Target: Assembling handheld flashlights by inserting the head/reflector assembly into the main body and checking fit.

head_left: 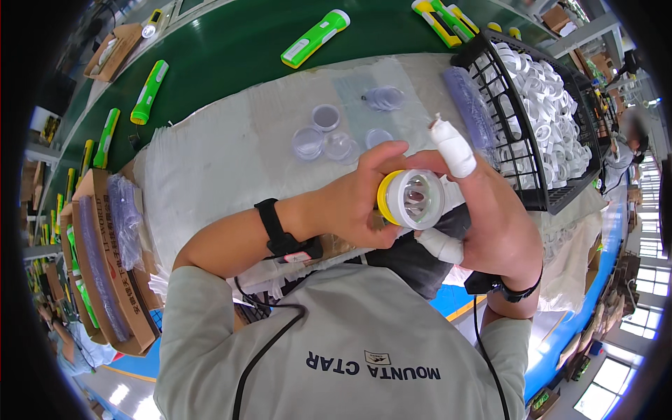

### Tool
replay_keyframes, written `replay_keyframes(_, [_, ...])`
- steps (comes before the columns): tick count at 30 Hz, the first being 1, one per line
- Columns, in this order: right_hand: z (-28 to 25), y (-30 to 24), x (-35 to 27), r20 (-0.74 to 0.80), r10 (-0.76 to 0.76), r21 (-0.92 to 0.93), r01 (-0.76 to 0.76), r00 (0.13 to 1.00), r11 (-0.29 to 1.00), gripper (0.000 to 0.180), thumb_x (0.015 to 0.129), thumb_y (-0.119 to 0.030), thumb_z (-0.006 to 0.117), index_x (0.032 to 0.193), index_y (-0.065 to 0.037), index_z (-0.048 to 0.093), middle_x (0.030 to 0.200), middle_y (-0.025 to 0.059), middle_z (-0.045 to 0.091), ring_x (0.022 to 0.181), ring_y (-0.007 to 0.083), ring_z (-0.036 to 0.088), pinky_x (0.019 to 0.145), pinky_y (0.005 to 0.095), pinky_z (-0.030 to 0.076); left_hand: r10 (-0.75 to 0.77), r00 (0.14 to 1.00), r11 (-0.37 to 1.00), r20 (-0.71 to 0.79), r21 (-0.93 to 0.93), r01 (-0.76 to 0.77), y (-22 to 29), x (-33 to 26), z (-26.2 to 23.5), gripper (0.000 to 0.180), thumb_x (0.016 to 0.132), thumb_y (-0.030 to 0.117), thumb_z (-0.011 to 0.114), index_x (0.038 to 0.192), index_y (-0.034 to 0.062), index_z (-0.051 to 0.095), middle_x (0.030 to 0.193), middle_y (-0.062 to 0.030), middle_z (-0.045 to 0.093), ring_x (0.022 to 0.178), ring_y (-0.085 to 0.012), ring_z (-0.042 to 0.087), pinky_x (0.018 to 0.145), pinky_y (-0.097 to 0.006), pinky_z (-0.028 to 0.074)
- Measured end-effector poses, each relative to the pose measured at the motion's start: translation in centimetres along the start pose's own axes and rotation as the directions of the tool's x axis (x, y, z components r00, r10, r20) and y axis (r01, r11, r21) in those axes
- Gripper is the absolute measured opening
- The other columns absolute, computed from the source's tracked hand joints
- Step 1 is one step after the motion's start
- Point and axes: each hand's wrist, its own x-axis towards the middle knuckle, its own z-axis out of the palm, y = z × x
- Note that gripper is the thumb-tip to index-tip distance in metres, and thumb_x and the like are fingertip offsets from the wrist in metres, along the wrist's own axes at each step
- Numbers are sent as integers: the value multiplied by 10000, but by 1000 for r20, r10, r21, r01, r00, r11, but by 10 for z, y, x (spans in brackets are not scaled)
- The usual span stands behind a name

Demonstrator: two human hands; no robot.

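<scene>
Between my hands is a flashlight head [416, 199] with a yellow collar, a white ring and a clear front over a shiny reflector. It faces up toward me; whatever lies below it is hidden. My left hand [364, 199] is closed round the yellow collar from the left. White tape wraps fingers of my right hand [483, 210], which curls round the white ring from the right, one taped finger sticking up and the taped thumb at the lower rim. Beyond my hands, clear round lenses [341, 148] and a white ring [325, 117] lie on the plastic-covered table [231, 140].
A black crate [535, 157] full of white rings stands at the right, beside a bundle of clear plastic [470, 101]. Green-and-yellow flashlights [315, 38] lie on the green surface beyond. Cardboard boxes [115, 259] with wrapped plastic stand at the left. Other people are in the background.
</scene>
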Motion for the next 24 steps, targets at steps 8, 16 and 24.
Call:
replay_keyframes(8, [11, -6, 7, -13, -30, -72, 29, 999, 997, 897, 623, -35, 730, 1405, 7, 292, 837, 107, 537, 783, 307, 520, 658, 380, 437, 72, 997, 997, 31, -28, -71, 6, 5, -6, 742, 699, 38, 667, 1327, 156, 290, 1314, -171, 441, 1127, -342, 528, 924, -392, 445])
replay_keyframes(16, [13, -27, 8, 137, 439, -363, -367, 888, 856, 860, 612, -59, 780, 1368, -17, 373, 1019, 142, 587, 912, 329, 574, 760, 358, 491, -153, 965, 952, 213, 293, 86, 36, 17, -28, 443, 716, 96, 700, 1130, 135, 550, 1173, -101, 519, 923, -332, 597, 763, -391, 505])
replay_keyframes(24, [-8, -23, 16, 316, 343, -251, -271, 885, 929, 793, 632, -88, 764, 1346, -74, 420, 1121, 170, 530, 942, 343, 569, 793, 373, 482, -188, 962, 952, 197, 276, 130, 38, 17, -29, 448, 757, 139, 704, 1181, 139, 560, 1133, -105, 565, 947, -317, 598, 783, -377, 504])
